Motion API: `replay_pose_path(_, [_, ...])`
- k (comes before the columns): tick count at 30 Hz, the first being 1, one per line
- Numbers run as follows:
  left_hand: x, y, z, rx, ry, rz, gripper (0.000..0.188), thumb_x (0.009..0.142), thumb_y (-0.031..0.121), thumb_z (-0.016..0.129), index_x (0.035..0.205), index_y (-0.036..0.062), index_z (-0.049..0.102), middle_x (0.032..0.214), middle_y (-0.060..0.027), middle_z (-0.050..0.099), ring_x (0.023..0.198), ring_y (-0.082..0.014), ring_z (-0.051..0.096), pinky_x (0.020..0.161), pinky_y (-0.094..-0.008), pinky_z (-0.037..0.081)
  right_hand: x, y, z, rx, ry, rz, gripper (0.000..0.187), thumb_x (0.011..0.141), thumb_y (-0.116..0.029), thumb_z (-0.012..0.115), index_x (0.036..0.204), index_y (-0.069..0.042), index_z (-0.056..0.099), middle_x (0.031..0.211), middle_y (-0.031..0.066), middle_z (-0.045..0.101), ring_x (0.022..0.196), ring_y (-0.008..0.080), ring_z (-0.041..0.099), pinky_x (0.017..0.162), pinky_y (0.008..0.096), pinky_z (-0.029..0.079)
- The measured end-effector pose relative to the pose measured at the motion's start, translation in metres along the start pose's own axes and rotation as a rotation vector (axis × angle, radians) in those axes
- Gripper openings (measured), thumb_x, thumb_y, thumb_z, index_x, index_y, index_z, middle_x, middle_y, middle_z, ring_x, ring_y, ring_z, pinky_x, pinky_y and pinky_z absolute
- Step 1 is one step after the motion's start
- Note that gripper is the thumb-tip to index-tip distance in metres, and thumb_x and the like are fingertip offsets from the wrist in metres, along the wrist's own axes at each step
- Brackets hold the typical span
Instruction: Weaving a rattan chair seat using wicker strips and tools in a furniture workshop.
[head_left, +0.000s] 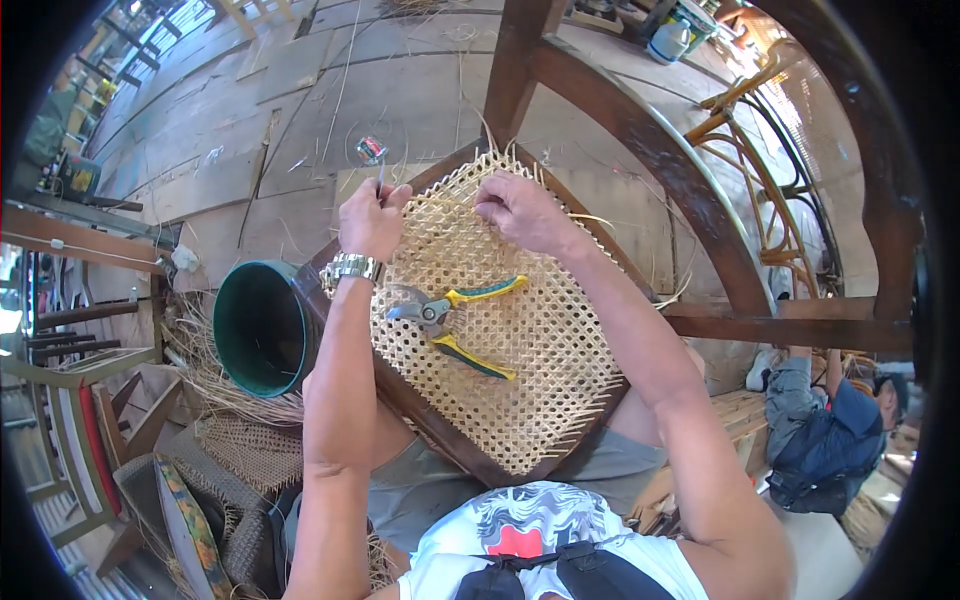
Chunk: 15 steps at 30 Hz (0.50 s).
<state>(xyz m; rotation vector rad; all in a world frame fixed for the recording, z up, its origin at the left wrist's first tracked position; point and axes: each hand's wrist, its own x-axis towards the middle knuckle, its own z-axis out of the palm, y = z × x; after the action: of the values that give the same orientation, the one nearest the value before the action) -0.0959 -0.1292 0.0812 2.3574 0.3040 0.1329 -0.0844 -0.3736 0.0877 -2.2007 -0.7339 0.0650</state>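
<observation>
A woven cane seat panel (pixel 560 330) in a dark wooden chair frame (pixel 405 405) lies across my lap. My left hand (pixel 372 222), with a metal watch (pixel 355 267) on its wrist, is closed at the panel's upper left edge. A thin, dark, rod-like tool (pixel 381 174) sticks up from its fingers. My right hand (pixel 528 212) pinches low over the far part of the weave. A pale cane strand (pixel 440 204) seems to run between both hands; its ends are hidden. Pruning shears (pixel 432 312) with yellow-green handles rest on the panel, jaws toward the left.
A dark green bucket (pixel 262 330) stands left of the frame, beside loose cane strips (pixel 205 345). The chair's curved wooden part (pixel 650 130) rises at right. A small shiny packet (pixel 370 150) lies on the floor ahead. Another person (pixel 825 440) sits at far right.
</observation>
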Motion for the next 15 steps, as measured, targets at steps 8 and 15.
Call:
replay_pose_path(8, [0.034, -0.050, -0.003, -0.443, -0.102, -0.088, 0.033, 0.090, 0.034, 0.073, 0.085, 0.0010, 0.069, 0.071, -0.0040, 0.063, 0.062, -0.0138, 0.055, 0.057, -0.0339, 0.047, 0.024, -0.013, 0.030, -0.013, 0.048, 0.191, 0.009, 0.088, -0.012, 0.065, 0.092, -0.006, 0.068, 0.087, 0.0099, 0.066, 0.084, 0.0251, 0.065, 0.079, 0.0378, 0.051])
replay_pose_path(15, [0.006, -0.031, -0.032, -0.199, 0.115, -0.033, 0.043, 0.100, 0.037, 0.048, 0.098, 0.0013, 0.072, 0.090, -0.0165, 0.073, 0.087, -0.0331, 0.069, 0.080, -0.0415, 0.050, 0.003, 0.001, -0.034, 0.902, 0.116, 0.165, 0.010, 0.093, -0.017, 0.067, 0.091, -0.008, 0.069, 0.078, 0.0000, 0.063, 0.073, 0.0086, 0.059, 0.071, 0.0262, 0.049])
